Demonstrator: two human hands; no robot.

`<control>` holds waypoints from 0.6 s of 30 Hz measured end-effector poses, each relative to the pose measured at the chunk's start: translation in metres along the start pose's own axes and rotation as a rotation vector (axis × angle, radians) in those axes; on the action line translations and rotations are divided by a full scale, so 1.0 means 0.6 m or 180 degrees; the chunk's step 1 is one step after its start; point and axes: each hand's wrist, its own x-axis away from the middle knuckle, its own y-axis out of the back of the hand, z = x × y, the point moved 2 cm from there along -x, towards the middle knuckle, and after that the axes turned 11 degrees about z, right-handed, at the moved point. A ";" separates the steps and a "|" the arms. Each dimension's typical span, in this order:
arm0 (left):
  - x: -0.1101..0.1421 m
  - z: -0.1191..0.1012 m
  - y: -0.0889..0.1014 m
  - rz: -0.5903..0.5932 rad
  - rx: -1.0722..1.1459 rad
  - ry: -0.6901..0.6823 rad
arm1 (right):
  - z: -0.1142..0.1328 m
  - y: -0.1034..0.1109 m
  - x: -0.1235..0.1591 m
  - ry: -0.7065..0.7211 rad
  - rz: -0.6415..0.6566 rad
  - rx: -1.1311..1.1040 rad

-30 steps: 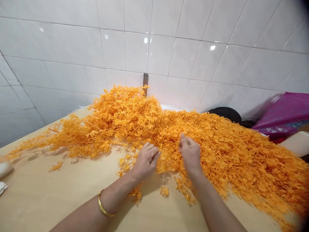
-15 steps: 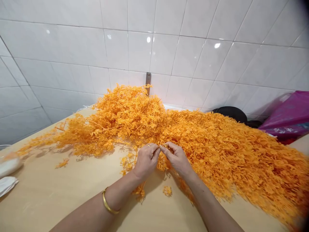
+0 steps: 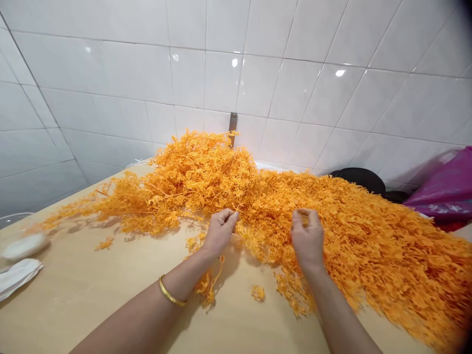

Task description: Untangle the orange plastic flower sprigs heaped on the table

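Observation:
Between the thumb and fingertips of my left hand [image 3: 221, 230] is a thin orange sprig. Its feathery stems [image 3: 207, 290] hang below and behind the wrist. My right hand [image 3: 308, 238] is apart from it, to the right, in front of the large orange heap [image 3: 350, 221]. Its fingers are curled toward the thumb, and blur hides what is between them. Under that wrist is another orange sprig [image 3: 293, 292]; I cannot tell whether the right hand holds it. A small loose orange tuft [image 3: 258, 293] lies on the table between my forearms.
A taller pile of orange dried foliage [image 3: 202, 167] stands at the back of the pale table [image 3: 121, 295]. White items [image 3: 20, 278] lie at the left edge. At the back right are a black object [image 3: 363, 181] and a purple bag [image 3: 442, 191]. White tiled wall [image 3: 121, 69] rises behind.
My hands were together at the fingertips and are now separated. The right hand has moved right; the left stays pinched near the same spot. The view has shifted slightly.

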 end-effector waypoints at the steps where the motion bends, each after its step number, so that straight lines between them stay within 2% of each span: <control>1: -0.003 -0.001 0.002 0.0010 0.0256 0.0062 | 0.001 -0.003 0.003 0.0038 0.0095 0.0371; 4: -0.010 -0.013 0.005 -0.0011 0.0957 0.0235 | 0.010 -0.017 0.014 0.0431 0.0124 0.1179; 7: -0.020 -0.040 0.006 -0.0080 0.1335 0.0302 | 0.021 -0.024 0.014 0.0859 0.0070 0.1331; 10: -0.035 -0.079 0.004 -0.0092 0.1417 0.0173 | 0.042 -0.020 -0.002 0.0844 0.0165 0.0797; 15: -0.062 -0.136 -0.013 -0.0035 0.1768 -0.0212 | 0.111 -0.023 -0.035 0.0644 0.1264 -0.0773; 16: -0.065 -0.140 -0.019 -0.0004 0.1854 -0.0246 | 0.125 -0.024 -0.038 0.0722 0.1355 -0.0921; 18: -0.069 -0.140 -0.032 0.0046 0.1934 -0.0250 | 0.141 -0.026 -0.043 0.0916 0.1247 -0.1026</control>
